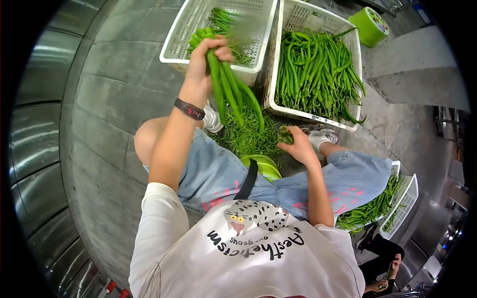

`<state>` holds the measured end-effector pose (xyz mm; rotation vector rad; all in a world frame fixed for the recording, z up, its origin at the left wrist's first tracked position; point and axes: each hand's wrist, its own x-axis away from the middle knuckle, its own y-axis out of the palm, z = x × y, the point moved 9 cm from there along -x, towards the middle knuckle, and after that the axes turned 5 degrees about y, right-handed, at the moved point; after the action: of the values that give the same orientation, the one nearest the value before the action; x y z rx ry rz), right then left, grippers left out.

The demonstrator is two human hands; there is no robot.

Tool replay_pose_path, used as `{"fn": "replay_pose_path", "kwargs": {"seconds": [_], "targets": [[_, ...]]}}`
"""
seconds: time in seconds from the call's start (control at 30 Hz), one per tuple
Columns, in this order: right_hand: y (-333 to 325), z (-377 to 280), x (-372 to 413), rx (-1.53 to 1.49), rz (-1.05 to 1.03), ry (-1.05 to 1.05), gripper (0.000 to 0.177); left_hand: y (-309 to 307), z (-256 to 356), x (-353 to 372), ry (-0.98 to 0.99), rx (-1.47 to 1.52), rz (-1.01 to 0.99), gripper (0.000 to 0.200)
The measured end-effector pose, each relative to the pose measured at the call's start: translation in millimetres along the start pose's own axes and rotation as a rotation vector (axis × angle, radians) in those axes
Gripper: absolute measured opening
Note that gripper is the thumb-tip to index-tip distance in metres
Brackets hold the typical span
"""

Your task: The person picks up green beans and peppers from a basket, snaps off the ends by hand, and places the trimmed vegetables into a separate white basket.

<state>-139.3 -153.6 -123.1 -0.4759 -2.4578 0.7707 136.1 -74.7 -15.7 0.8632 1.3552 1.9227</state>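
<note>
My left hand [211, 52], with a dark band on the wrist, is closed round a bunch of long green peppers [229, 84]. Their thick ends stick out above the fist and their tips hang down, over the near edge of a white crate [173, 37] with some peppers inside. My right hand [299, 148] hovers at the right side of a heap of small green stems [251, 136] on the floor between my feet. Its fingers are curled round some green stems [285, 134], partly hidden by the hand.
A second white crate [318, 118], heaped with green peppers [313, 72], stands at the right. Behind it is a green bucket [368, 27]. Under me shows a green seat [266, 166]. Another crate [405, 206] and a co-worker's hands [390, 275] are at lower right.
</note>
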Motion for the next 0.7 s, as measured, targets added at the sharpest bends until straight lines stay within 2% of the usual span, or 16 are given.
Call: {"fn": "replay_pose_path", "kwargs": {"seconds": [0.1, 0.2, 0.27, 0.33, 0.43, 0.53, 0.67, 0.7], "targets": [[1, -21, 7, 0.189, 0.086, -0.190, 0.041, -12, 12, 1, 0.025, 0.022, 0.093, 0.013], [-27, -58, 10, 0.158, 0.180, -0.255, 0.036, -33, 17, 0, 0.040, -0.037, 0.212, 0.010], [-53, -86, 11, -0.316, 0.208, -0.094, 0.019, -47, 19, 3, 0.118, -0.135, 0.325, 0.009], [-60, -112, 13, -0.513, 0.261, -0.159, 0.018, -51, 15, 6, 0.122, -0.193, 0.384, 0.009], [-65, -167, 10, -0.228, 0.325, -0.350, 0.018, -51, 9, 8, 0.163, -0.302, 0.420, 0.008], [-53, -184, -3, 0.001, 0.311, -0.469, 0.019, -50, 11, 10, 0.219, -0.376, 0.431, 0.008], [-46, -188, -7, 0.039, 0.309, -0.591, 0.014, -51, 11, 13, 0.230, -0.401, 0.453, 0.009], [-47, -185, -11, -0.068, 0.242, -0.550, 0.013, -52, 8, 13, 0.204, -0.386, 0.460, 0.009]]}}
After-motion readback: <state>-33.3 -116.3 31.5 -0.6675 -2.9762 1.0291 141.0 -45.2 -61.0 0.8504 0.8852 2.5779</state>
